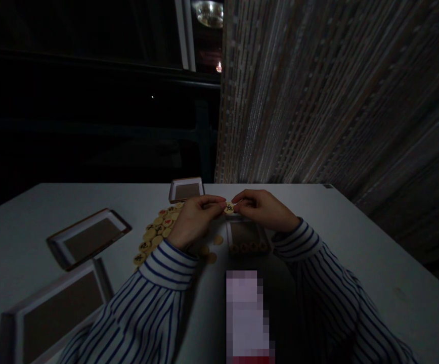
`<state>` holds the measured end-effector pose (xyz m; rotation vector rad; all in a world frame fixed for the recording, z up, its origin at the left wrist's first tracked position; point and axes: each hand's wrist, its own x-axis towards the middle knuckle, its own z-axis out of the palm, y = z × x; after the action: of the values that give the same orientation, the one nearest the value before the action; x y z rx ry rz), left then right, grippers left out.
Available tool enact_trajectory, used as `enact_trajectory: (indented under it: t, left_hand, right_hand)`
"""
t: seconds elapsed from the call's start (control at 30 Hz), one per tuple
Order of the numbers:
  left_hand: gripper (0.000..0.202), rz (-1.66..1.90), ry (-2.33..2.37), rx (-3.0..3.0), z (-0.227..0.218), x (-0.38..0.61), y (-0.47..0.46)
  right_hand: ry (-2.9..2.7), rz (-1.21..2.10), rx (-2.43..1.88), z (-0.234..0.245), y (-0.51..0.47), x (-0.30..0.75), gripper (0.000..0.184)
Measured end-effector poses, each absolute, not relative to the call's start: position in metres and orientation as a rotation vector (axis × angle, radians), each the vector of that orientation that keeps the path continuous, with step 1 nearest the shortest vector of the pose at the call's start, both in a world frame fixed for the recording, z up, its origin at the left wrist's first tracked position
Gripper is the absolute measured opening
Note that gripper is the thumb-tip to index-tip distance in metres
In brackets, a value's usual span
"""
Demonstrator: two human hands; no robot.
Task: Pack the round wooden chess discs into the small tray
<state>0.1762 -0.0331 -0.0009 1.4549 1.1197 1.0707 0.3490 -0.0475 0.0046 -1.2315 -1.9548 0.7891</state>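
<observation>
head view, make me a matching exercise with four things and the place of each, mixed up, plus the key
1. single disc
2. disc pile
3. row of four discs
4. string curtain

A. inside a tray, along its near side
B. hanging at the upper right
C. between the left hand and right hand
D. on the table, partly hidden by the left hand

Pairs: 1-C; 2-D; 3-A; 4-B

I see a round, pale yellow game piece (pixel 229 208) held up, its dark character showing — by the far edge of a shallow box (pixel 247 232). Four pieces (pixel 244 247) line its near side — a heap of pieces (pixel 150 234), some marked red or black, lies left.
</observation>
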Motion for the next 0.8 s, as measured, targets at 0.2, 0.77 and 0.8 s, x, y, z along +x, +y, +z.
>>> enact_trajectory:
  t: [0.2, 0.77, 0.8]
  left_hand:
    - [0.018, 1.078, 1.129, 1.413, 0.0027, 0.1782, -0.0359]
    - [0.028, 0.964, 1.134, 1.509, 0.0039, 0.1766, -0.0366]
    - [0.029, 0.956, 1.128, 1.503, 0.0042, 0.1767, -0.0371]
  right_hand:
    - [-1.968, 0.750, -1.241, 0.0053, -0.0476, 0.3483, 0.019]
    - [-2.095, 0.595, -1.188, 0.0080, -0.0480, 0.3502, 0.021]
    - [-2.101, 0.594, -1.187, 0.0077, -0.0479, 0.3503, 0.021]
